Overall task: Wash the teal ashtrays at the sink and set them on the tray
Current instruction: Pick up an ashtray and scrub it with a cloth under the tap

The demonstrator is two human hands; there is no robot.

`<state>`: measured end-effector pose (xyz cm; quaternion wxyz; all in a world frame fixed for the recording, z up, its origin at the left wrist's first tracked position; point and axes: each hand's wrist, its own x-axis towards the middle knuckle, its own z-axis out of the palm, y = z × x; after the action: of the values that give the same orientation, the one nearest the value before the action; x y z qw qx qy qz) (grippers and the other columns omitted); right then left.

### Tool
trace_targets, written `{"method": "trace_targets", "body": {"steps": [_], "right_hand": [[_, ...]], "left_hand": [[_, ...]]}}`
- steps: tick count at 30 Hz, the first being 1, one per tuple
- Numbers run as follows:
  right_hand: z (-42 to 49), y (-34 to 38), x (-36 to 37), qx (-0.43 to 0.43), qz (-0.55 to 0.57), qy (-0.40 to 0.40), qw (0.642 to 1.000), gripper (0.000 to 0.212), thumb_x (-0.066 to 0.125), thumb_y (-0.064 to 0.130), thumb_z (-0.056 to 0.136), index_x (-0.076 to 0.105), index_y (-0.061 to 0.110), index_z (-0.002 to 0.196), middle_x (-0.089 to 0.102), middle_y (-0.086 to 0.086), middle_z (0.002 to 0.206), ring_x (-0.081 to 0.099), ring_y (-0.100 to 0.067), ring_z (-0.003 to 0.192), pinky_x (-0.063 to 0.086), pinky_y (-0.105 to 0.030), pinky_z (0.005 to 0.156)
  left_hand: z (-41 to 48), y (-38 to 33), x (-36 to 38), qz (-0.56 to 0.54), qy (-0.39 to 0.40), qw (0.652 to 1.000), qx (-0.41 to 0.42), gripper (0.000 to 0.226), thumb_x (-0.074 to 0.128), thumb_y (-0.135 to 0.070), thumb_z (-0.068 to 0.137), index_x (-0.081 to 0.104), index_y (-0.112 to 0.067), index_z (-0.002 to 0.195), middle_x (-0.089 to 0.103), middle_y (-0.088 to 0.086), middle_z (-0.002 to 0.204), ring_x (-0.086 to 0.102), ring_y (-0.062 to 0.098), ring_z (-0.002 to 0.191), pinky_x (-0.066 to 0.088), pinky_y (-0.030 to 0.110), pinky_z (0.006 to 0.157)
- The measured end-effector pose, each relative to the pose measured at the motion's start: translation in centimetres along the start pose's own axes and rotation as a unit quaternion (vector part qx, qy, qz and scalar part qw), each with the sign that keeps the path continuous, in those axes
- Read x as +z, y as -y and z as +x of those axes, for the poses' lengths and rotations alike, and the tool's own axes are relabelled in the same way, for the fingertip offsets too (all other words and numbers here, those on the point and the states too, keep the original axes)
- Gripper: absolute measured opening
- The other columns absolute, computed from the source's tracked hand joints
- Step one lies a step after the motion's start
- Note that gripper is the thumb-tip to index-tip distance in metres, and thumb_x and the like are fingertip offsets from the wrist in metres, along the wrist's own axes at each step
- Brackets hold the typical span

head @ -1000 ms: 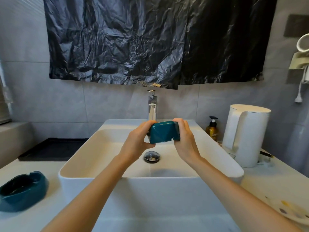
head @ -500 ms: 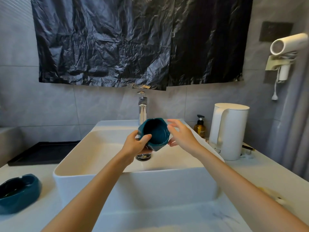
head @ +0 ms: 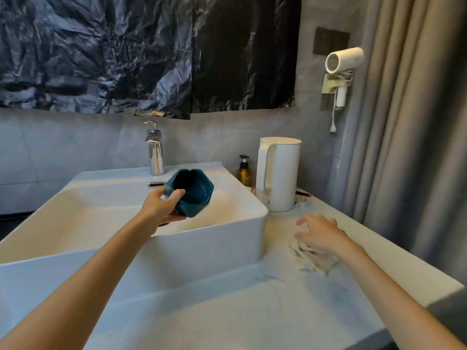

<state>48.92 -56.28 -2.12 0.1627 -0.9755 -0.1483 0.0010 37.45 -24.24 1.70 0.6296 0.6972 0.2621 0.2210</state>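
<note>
in the head view, the teal ashtray [head: 194, 195] is held over the sink [head: 207, 248], near its back right corner, and is tipped so that its hollow faces the camera. it is grasped by the left hand [head: 161, 210], with the thumb hooked over the near rim and the fingers curled beneath the base. the faucet [head: 154, 152] stands just behind it at the sink's back edge. the right hand [head: 319, 233] is released, its fingers spread and slightly blurred. it is low over a crumpled pale cloth [head: 316, 261] that lies on the bench [head: 252, 311] just beside the sink's right wall. whether the cloth is touched cannot be told. a white kettle [head: 278, 173] stands near the back right corner of the bench. the tray is not shown.

the step in hand is judged to be the fetching of the cloth for wiping the ashtray. it would be done well if the cloth were pinched by a loose fold and lifted clear of the kettle, with the ashtray kept over the sink so that drips are caught. the glazed piece is probably wet and slippery, so a firm thumb hold is advised.
</note>
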Motion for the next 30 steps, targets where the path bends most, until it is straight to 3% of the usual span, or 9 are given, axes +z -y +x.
{"method": "trace_targets", "body": {"steps": [2, 4, 8, 11, 15, 20, 24, 27, 30], "right_hand": [[-0.1, -1.6, 1.4, 0.033, -0.059, 0.092, 0.993, 0.048, 0.054, 0.045, 0.084, 0.043, 0.034, 0.13, 0.042, -0.003, 0.135, 0.035, -0.032, 0.126, 0.036, -0.04, 0.098], [-0.1, -2.3, 3.0, 0.031, -0.061, 0.103, 0.992, 0.053, 0.055, 0.047, 0.081, 0.043, 0.036, 0.132, 0.042, -0.004, 0.136, 0.038, -0.033, 0.124, 0.038, -0.037, 0.096], [0.3, -3.0, 5.1, -0.002, -0.053, -0.017, 0.998, 0.027, 0.047, 0.036, 0.094, 0.051, 0.028, 0.12, 0.05, -0.007, 0.126, 0.051, -0.031, 0.113, 0.042, -0.034, 0.086], [0.5, -2.1, 4.4, -0.013, 0.042, -0.141, 0.989, 0.017, 0.041, 0.028, 0.097, 0.05, 0.017, 0.108, 0.056, -0.012, 0.115, 0.056, -0.034, 0.098, 0.044, -0.035, 0.073], [-0.6, 2.9, 0.9, -0.166, 0.185, -0.284, 0.926, 0.02, 0.047, 0.028, 0.098, 0.051, 0.024, 0.117, 0.053, -0.002, 0.111, 0.055, -0.018, 0.09, 0.044, -0.02, 0.063], [-1.4, 12.6, -1.9, -0.355, 0.211, -0.319, 0.853, 0.022, 0.052, 0.023, 0.095, 0.056, 0.024, 0.116, 0.052, -0.001, 0.099, 0.056, -0.021, 0.082, 0.049, -0.035, 0.068], [-0.2, 20.1, -2.2, -0.422, 0.225, -0.329, 0.814, 0.027, 0.051, 0.021, 0.096, 0.057, 0.022, 0.122, 0.046, 0.0, 0.091, 0.049, -0.013, 0.069, 0.038, -0.013, 0.056], [1.7, 24.4, -0.8, -0.448, 0.218, -0.328, 0.803, 0.029, 0.055, 0.016, 0.094, 0.058, 0.023, 0.123, 0.047, -0.003, 0.095, 0.05, -0.016, 0.079, 0.046, -0.022, 0.058], [3.6, 26.9, 1.3, -0.462, 0.165, -0.308, 0.815, 0.036, 0.057, 0.018, 0.092, 0.057, 0.031, 0.126, 0.045, -0.007, 0.124, 0.042, -0.024, 0.109, 0.051, -0.034, 0.082]], "left_hand": [[0.1, 0.3, -0.3, 0.009, 0.0, 1.0, -0.004, 0.048, 0.06, -0.028, 0.091, 0.044, -0.013, 0.134, 0.056, 0.02, 0.124, 0.064, 0.033, 0.092, 0.056, 0.038, 0.07], [0.1, 0.4, -0.5, 0.01, -0.002, 1.0, -0.001, 0.05, 0.061, -0.029, 0.091, 0.044, -0.013, 0.135, 0.057, 0.02, 0.125, 0.065, 0.035, 0.096, 0.056, 0.04, 0.076], [0.0, 0.3, -0.7, -0.004, -0.015, 1.0, 0.001, 0.049, 0.061, -0.031, 0.091, 0.044, -0.014, 0.134, 0.058, 0.019, 0.123, 0.065, 0.034, 0.095, 0.057, 0.041, 0.077], [0.2, 0.2, -1.0, -0.019, -0.015, 1.0, -0.006, 0.048, 0.06, -0.032, 0.091, 0.044, -0.015, 0.133, 0.059, 0.017, 0.121, 0.065, 0.034, 0.096, 0.057, 0.041, 0.077], [1.1, 0.0, -2.7, -0.014, -0.008, 1.0, -0.007, 0.047, 0.056, -0.035, 0.093, 0.046, -0.013, 0.133, 0.059, 0.015, 0.124, 0.065, 0.033, 0.099, 0.058, 0.044, 0.079], [1.9, -1.1, -5.2, 0.02, -0.014, 0.998, 0.06, 0.03, 0.053, -0.03, 0.095, 0.052, -0.014, 0.121, 0.061, 0.018, 0.118, 0.068, 0.031, 0.09, 0.06, 0.038, 0.069], [2.0, -1.8, -6.5, 0.049, -0.009, 0.992, 0.119, 0.026, 0.051, -0.024, 0.096, 0.051, -0.016, 0.121, 0.06, 0.015, 0.116, 0.066, 0.029, 0.093, 0.061, 0.032, 0.065], [2.1, -1.2, -7.0, 0.051, -0.009, 0.988, 0.145, 0.025, 0.051, -0.021, 0.097, 0.051, -0.015, 0.121, 0.06, 0.014, 0.116, 0.065, 0.03, 0.097, 0.061, 0.036, 0.069], [2.3, -0.7, -7.4, 0.063, -0.003, 0.984, 0.164, 0.024, 0.05, -0.016, 0.096, 0.052, -0.013, 0.12, 0.061, 0.012, 0.114, 0.065, 0.026, 0.096, 0.06, 0.035, 0.069]]}}
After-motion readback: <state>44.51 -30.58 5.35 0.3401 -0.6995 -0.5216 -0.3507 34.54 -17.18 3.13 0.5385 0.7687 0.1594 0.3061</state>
